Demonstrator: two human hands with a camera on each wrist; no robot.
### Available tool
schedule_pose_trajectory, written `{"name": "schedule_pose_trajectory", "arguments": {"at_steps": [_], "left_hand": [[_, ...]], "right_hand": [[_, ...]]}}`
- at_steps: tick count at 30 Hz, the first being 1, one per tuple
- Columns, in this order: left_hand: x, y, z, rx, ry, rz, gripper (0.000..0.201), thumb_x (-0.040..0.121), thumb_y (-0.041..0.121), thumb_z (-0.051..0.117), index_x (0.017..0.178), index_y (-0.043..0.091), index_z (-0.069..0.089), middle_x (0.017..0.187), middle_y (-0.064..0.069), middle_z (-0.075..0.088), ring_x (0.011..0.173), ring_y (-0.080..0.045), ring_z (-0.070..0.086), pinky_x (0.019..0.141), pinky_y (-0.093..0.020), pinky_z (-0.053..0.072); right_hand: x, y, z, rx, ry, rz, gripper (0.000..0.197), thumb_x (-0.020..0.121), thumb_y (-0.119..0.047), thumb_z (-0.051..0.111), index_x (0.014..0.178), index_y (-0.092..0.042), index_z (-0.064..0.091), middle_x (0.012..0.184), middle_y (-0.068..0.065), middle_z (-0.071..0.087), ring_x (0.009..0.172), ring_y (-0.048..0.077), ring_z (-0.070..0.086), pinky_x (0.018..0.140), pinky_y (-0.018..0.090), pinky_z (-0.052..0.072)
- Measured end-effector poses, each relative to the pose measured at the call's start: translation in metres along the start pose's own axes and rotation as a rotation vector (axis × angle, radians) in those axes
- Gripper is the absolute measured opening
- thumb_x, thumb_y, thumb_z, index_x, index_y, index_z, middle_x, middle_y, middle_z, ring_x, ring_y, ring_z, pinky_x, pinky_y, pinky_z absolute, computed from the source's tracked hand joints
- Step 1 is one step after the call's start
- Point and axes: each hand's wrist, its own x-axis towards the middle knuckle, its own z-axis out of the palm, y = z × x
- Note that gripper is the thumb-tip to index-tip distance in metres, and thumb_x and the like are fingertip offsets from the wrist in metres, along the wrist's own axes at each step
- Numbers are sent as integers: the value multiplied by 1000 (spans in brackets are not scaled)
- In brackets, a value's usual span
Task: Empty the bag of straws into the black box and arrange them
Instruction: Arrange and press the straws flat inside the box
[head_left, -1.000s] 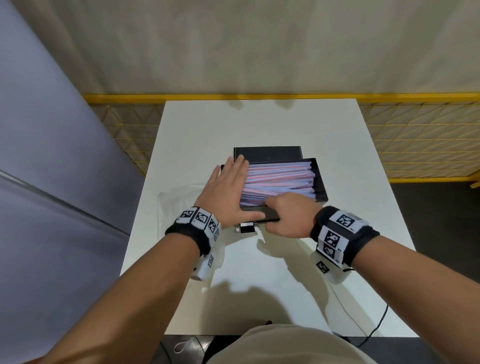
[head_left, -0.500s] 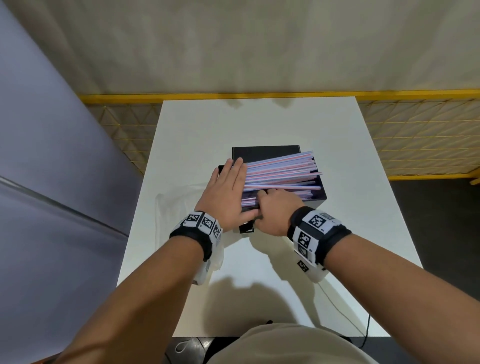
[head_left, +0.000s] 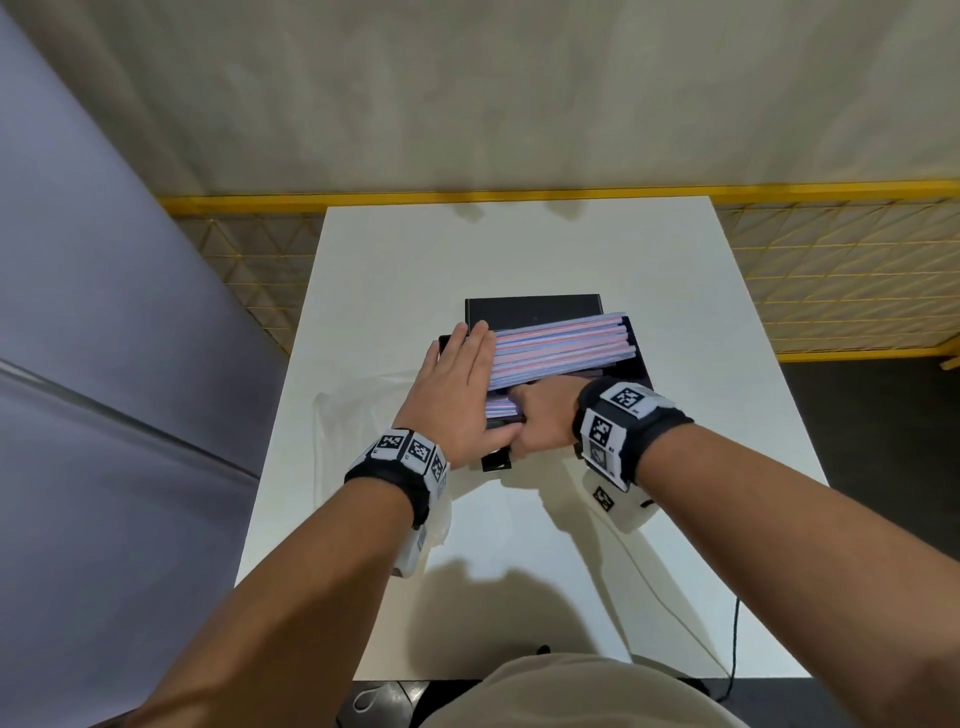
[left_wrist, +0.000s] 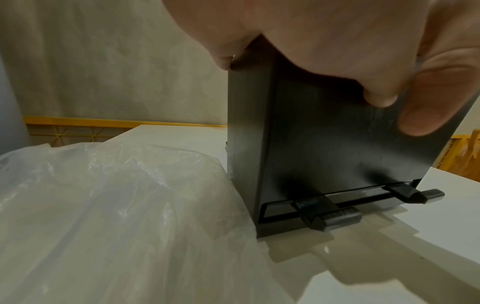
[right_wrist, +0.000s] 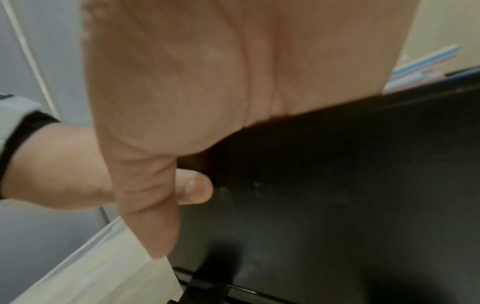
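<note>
The black box (head_left: 638, 358) stands mid-table with its lid (head_left: 532, 312) raised behind it. Pink and blue straws (head_left: 561, 343) lie across it, tilted up above the rim, and show again in the right wrist view (right_wrist: 420, 67). My left hand (head_left: 457, 384) lies flat over the box's left end, fingers straight against the straw ends, thumb (right_wrist: 194, 191) on the front wall (left_wrist: 324, 144). My right hand (head_left: 545, 415) hooks over the front rim; its thumb points down the outer wall (right_wrist: 337, 185). Its fingers reach inside under the straws and are hidden.
An empty clear plastic bag (head_left: 358, 415) lies on the white table (head_left: 519, 249) left of the box (left_wrist: 103, 205). Two black rests (left_wrist: 324, 214) jut from the box's front foot. A yellow mesh fence (head_left: 831, 270) runs behind; a black cable (head_left: 735, 639) hangs front right.
The straws went from lying flat in the box to a bundle lifted and pushed toward the back. My right hand reached further in over the front wall. My left hand stayed put.
</note>
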Motion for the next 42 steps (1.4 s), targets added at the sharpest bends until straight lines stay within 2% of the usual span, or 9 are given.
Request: {"name": "schedule_pose_trajectory", "arguments": {"at_steps": [11, 17, 21, 23, 27, 31, 34, 40, 42], "left_hand": [[1, -2, 6, -16, 37, 3, 116, 75, 77, 36, 164, 7, 10, 173, -9, 10, 160, -29, 6, 129, -52, 11], [1, -2, 7, -13, 50, 9, 120, 76, 83, 37, 164, 5, 10, 173, -10, 12, 160, -30, 8, 129, -51, 11], [2, -2, 8, -16, 61, 5, 121, 76, 84, 38, 163, 4, 12, 172, -11, 15, 160, -31, 10, 129, -53, 13], [2, -2, 8, -23, 59, 2, 120, 76, 82, 42, 163, 5, 11, 172, -10, 14, 160, -31, 9, 128, -53, 12], [2, -3, 8, -11, 46, 12, 119, 78, 82, 37, 163, 5, 9, 172, -11, 12, 160, -31, 8, 129, -52, 12], [1, -3, 6, -9, 37, 14, 116, 80, 82, 32, 164, 5, 7, 173, -11, 11, 160, -30, 7, 129, -52, 11], [1, -2, 5, 6, 27, 12, 118, 78, 83, 31, 164, 5, 8, 173, -10, 10, 160, -31, 7, 128, -53, 12], [2, -2, 4, 16, 48, 7, 119, 76, 85, 30, 164, 7, 11, 173, -9, 11, 160, -31, 8, 128, -53, 12], [1, -2, 6, 1, 66, 9, 116, 77, 84, 38, 163, 10, 16, 172, -9, 13, 159, -32, 9, 127, -54, 15]], "right_hand": [[0, 2, 7, -66, 144, -50, 29, 76, -38, 56, 93, -16, 49, 98, 14, 68, 89, 34, 66, 78, 34, 54], [-16, 5, 17, -111, 255, -63, 43, 86, -39, 56, 118, -10, 53, 113, 13, 63, 102, 34, 62, 78, 36, 43], [-37, 10, 19, -73, 391, -126, 34, 86, -39, 52, 108, -13, 57, 106, 8, 65, 96, 30, 62, 71, 33, 38], [-39, 11, 20, -102, 449, -156, 43, 80, -43, 51, 110, -13, 57, 108, 7, 63, 99, 30, 60, 77, 35, 43], [-22, 7, 10, -161, 340, -100, 78, 70, -61, 46, 131, -12, 49, 129, 10, 55, 118, 31, 52, 99, 44, 44], [-2, 9, 5, -89, 182, -47, 87, 70, -67, 61, 138, -16, 44, 136, 7, 51, 126, 30, 49, 105, 44, 40], [1, 12, 8, -100, 185, -23, 80, 70, -62, 65, 133, -17, 47, 134, 8, 54, 125, 30, 51, 103, 43, 40], [-5, 19, 20, -148, 369, -98, 57, 73, -51, 61, 117, -15, 51, 116, 10, 59, 109, 34, 53, 88, 41, 42], [-6, 24, 26, -155, 405, -123, 61, 73, -49, 58, 123, -15, 51, 121, 11, 58, 111, 34, 51, 90, 42, 41]]}}
